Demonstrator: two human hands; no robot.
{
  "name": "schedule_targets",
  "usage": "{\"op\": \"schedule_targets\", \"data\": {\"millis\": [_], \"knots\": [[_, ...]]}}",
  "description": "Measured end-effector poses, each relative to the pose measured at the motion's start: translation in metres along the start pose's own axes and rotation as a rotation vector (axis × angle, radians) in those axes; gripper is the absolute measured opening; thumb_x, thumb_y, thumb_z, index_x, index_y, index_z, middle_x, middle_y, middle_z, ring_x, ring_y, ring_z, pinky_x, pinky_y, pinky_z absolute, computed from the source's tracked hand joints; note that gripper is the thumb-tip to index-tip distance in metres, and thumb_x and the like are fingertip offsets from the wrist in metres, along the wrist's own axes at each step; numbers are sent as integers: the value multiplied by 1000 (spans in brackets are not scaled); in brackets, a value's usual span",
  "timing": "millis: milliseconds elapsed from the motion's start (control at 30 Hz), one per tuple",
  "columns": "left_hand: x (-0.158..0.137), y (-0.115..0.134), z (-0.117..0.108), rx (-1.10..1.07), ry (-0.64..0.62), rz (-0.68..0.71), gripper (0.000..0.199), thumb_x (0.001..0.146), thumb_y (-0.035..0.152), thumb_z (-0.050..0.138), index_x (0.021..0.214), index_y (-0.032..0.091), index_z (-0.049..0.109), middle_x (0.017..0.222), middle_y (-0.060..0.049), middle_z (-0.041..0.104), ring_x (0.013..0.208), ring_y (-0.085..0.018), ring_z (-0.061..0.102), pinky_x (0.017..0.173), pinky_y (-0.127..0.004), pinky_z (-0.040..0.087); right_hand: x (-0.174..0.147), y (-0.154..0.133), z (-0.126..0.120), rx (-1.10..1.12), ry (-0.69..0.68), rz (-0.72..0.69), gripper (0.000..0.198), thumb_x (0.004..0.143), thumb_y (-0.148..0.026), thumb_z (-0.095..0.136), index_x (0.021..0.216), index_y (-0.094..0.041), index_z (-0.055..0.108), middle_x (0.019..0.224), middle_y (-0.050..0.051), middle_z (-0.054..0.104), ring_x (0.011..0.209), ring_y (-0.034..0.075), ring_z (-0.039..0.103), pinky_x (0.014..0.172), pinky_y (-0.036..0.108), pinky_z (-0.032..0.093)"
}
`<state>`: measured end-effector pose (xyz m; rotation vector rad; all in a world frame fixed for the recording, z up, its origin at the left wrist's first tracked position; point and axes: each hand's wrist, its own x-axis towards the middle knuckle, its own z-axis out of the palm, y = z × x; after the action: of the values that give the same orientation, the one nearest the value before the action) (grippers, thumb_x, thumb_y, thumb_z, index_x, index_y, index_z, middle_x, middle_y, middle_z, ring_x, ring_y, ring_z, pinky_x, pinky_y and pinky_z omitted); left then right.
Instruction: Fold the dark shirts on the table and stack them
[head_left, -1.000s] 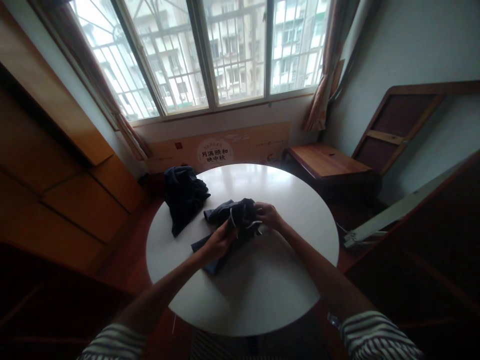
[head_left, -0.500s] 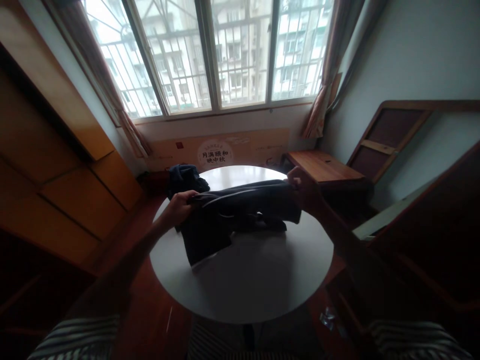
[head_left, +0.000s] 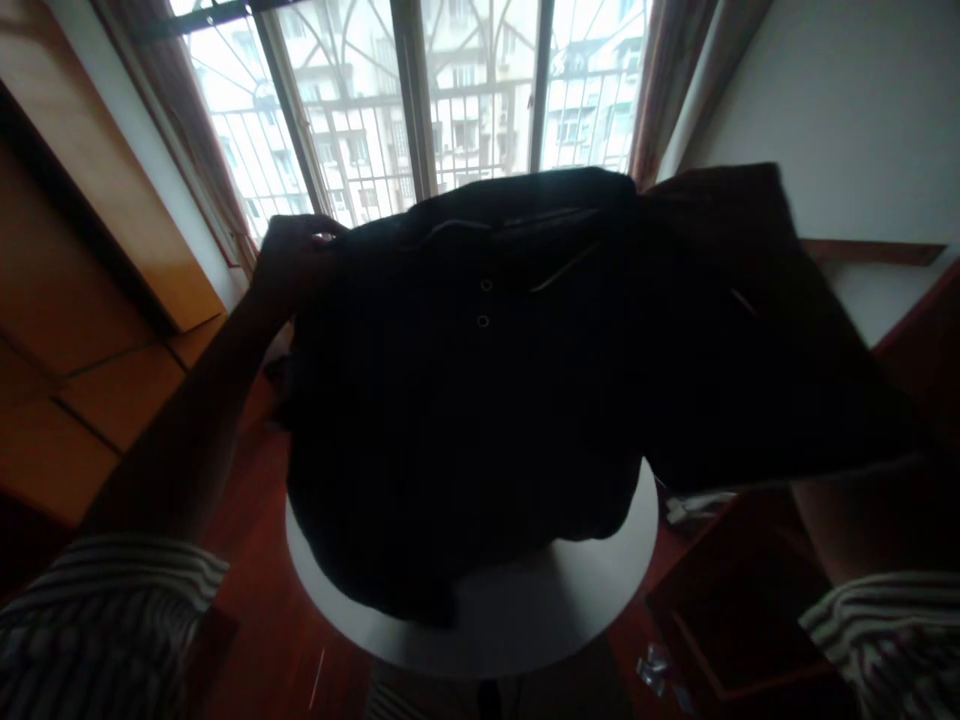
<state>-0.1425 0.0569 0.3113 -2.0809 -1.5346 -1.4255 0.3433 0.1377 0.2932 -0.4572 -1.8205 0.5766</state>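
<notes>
A dark polo shirt [head_left: 465, 420] hangs spread in front of me, with two buttons and light edging near its collar. My left hand [head_left: 296, 250] is closed on its left shoulder, fingers partly in shadow. At the other shoulder my right hand [head_left: 712, 200] is closed on the cloth, though very dark. One short sleeve stretches out over my right forearm. Behind and below the shirt is a round white table [head_left: 525, 620], and the garment hides most of its top.
Barred windows [head_left: 472, 110] are straight ahead. Wooden cabinets [head_left: 97, 250] stand along the left. A dark red-brown wooden piece of furniture [head_left: 750, 620] is at lower right, with small shiny objects [head_left: 656, 668] beside it on the floor.
Both hands have risen and moved apart with the shirt. It was bunched low over the table and now hangs open, much nearer to me. The dark cloth pile at the back is now mostly hidden.
</notes>
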Motion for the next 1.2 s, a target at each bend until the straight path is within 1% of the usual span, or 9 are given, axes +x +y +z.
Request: {"op": "schedule_targets", "data": {"millis": [100,233,367,467,567,667,800,967,1200], "knots": [[32,-39,43,92,-218,-107,39,89,32,62,102,-5,65,82,-5,67,80,-12,57,86,-34,47,31,39,8,-453,1,208,33,94,-37,48,92,-18,75,80,-3,70,78,10,70,69,24,48],[9,-52,109,433,-219,-222,33,82,22,68,111,6,64,111,-16,67,105,-26,60,96,-40,47,20,86,30,-646,-10,467,23,88,-16,65,107,-5,69,75,3,69,65,10,62,74,30,52],[-96,-25,153,307,-459,0,23,89,25,61,108,14,66,111,-13,67,104,-25,63,96,-39,49,-62,109,56,-619,-113,598,18,94,-20,55,95,-11,71,75,7,71,61,14,61,66,29,51],[-203,-5,158,73,-683,225,21,96,24,51,108,17,67,113,-10,68,103,-22,65,97,-36,51,-154,110,86,-515,-324,712,27,86,-37,68,81,-12,71,68,7,70,54,16,63,53,27,49],[-289,1,148,-12,-804,261,29,101,32,44,119,21,65,126,-9,64,116,-21,60,104,-38,48,-236,104,118,-435,-426,888,53,78,-58,70,103,-11,68,75,9,72,58,19,65,55,28,49],[-332,-5,137,14,-887,241,57,96,52,52,145,22,47,152,-14,43,142,-32,38,114,-52,38,-281,91,143,-331,-374,958,76,75,-64,69,128,-10,56,83,9,72,69,22,67,59,29,51],[-343,-14,138,39,-944,235,68,96,56,49,155,26,32,162,-13,27,149,-35,24,117,-60,27,-285,60,161,-34,-379,965,93,72,-56,77,145,-15,37,79,3,69,73,22,68,63,30,54],[-327,-14,145,22,-880,223,48,101,46,44,143,24,50,150,-11,47,139,-29,42,114,-50,38,-251,39,151,397,-350,999,83,77,-49,77,146,-26,39,97,4,72,81,20,70,68,31,58],[-237,-39,174,-22,-630,-26,41,106,35,28,115,18,64,114,-9,69,106,-20,66,96,-33,52,-203,144,146,-477,-66,799,22,84,-36,65,88,-15,69,71,7,70,59,18,66,59,27,52]]}}
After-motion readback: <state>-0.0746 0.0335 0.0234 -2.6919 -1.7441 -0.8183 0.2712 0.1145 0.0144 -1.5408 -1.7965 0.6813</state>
